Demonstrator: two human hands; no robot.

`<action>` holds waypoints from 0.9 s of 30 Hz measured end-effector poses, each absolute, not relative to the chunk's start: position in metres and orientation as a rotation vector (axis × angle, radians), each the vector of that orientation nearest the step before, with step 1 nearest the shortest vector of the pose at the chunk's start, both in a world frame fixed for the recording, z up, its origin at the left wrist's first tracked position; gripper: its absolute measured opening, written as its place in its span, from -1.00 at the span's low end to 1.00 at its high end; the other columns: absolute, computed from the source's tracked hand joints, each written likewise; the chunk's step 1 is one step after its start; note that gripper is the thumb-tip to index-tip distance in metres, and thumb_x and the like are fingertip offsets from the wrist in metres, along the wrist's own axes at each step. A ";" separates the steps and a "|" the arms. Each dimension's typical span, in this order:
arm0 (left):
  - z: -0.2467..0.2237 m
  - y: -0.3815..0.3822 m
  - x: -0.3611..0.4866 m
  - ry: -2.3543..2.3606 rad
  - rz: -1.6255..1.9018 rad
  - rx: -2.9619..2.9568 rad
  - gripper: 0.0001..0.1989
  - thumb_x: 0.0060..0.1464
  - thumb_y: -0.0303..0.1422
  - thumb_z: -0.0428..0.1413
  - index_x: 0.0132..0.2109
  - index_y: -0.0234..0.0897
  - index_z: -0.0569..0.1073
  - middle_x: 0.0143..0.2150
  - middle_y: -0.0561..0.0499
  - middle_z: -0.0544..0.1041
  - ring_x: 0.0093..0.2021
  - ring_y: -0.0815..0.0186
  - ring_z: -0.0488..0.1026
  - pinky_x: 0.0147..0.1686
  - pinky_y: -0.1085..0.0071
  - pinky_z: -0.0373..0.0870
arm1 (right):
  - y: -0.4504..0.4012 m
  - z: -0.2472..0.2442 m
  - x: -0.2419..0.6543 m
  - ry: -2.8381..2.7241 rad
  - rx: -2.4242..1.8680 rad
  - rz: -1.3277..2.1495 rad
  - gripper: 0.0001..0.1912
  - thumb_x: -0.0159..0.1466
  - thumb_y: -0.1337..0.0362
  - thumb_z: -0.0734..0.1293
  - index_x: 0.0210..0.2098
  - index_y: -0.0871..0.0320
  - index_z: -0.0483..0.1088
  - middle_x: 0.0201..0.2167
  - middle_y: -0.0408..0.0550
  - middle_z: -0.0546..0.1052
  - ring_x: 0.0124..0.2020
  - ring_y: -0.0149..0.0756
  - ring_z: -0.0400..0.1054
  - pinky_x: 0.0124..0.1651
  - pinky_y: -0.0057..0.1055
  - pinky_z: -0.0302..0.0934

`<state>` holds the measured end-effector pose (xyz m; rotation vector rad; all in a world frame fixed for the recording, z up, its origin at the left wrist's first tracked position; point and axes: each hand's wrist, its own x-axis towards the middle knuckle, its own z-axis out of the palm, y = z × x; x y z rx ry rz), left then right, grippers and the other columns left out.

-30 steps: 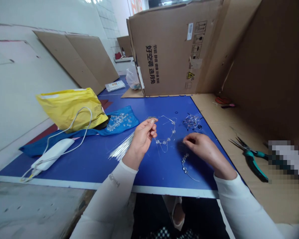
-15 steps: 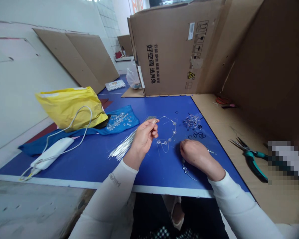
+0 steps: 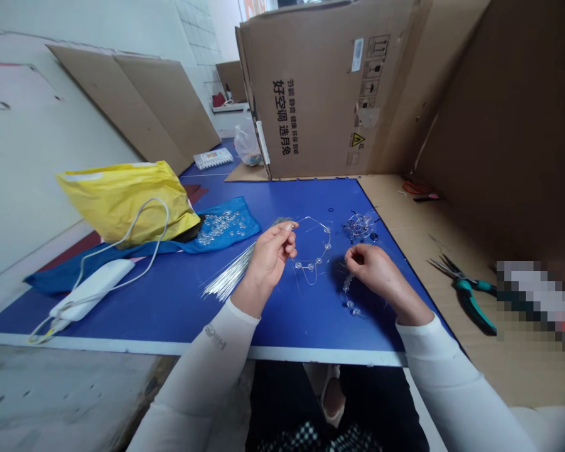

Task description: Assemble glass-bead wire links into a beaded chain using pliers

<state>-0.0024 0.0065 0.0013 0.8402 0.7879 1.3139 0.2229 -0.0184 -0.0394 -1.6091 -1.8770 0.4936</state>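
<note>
My left hand (image 3: 274, 251) is closed in a pinch, thumb against forefinger, on the end of a thin beaded wire (image 3: 318, 261). That wire curves to the right in an open loop, with several clear round beads along its lower and right side. To the right, my right hand (image 3: 370, 267) also has thumb and forefinger pinched together. Another beaded wire (image 3: 349, 304) trails from beneath its fingertips; the exact grip point is hidden. Just beyond that hand lies a tangled heap of beaded wire (image 3: 359, 225), with small black rings (image 3: 373, 237) beside it.
Straight silvery wires (image 3: 230, 273) lie in a bundle left of my left hand. Loose clear beads (image 3: 221, 226) rest on a blue cloth (image 3: 245, 220) by a yellow bag (image 3: 132, 201). A white power strip (image 3: 94, 285), green-handled pliers (image 3: 471, 301) and a large cardboard box (image 3: 329, 125) surround the workspace.
My right hand has risen away from the table's front edge, its pinched fingertips now showing. The beaded wire under it has shifted upward too. My left hand keeps its pinch; the view has moved slightly.
</note>
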 end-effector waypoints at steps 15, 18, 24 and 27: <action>0.004 0.008 -0.002 0.803 1.314 0.832 -0.92 0.11 -0.43 0.24 -0.25 -0.38 0.55 -0.53 0.11 0.35 -0.60 0.53 0.22 -0.61 0.58 0.21 | -0.009 -0.038 0.256 -1.753 -1.669 0.573 -0.80 0.20 0.22 0.25 -0.38 0.16 0.50 -0.44 -0.06 0.58 -0.42 -0.29 0.40 -0.34 -0.41 0.18; 0.004 0.007 -0.001 0.790 1.307 0.836 -0.90 0.10 -0.43 0.24 -0.24 -0.39 0.55 -0.53 0.12 0.36 -0.60 0.53 0.22 -0.61 0.59 0.21 | -0.010 -0.034 0.255 -1.911 -1.752 0.425 -0.79 0.24 0.31 0.25 -0.30 0.15 0.54 -0.31 -0.03 0.63 -0.31 -0.27 0.46 -0.25 -0.42 0.21; 0.003 0.006 0.000 0.787 1.293 0.833 -0.88 0.09 -0.42 0.25 -0.23 -0.40 0.54 -0.53 0.12 0.36 -0.60 0.53 0.22 -0.61 0.58 0.21 | -0.008 -0.033 0.223 -2.497 -1.760 0.064 -0.76 0.30 0.38 0.24 -0.21 0.16 0.57 -0.21 0.05 0.61 -0.21 -0.25 0.46 -0.16 -0.40 0.20; 0.002 0.006 0.000 0.786 1.291 0.833 -0.89 0.09 -0.43 0.24 -0.23 -0.40 0.54 -0.52 0.11 0.36 -0.60 0.53 0.22 -0.60 0.57 0.21 | -0.002 -0.035 0.211 -2.568 -1.740 0.011 -0.79 0.30 0.39 0.26 -0.23 0.23 0.56 -0.22 0.13 0.60 -0.21 -0.21 0.46 -0.15 -0.38 0.21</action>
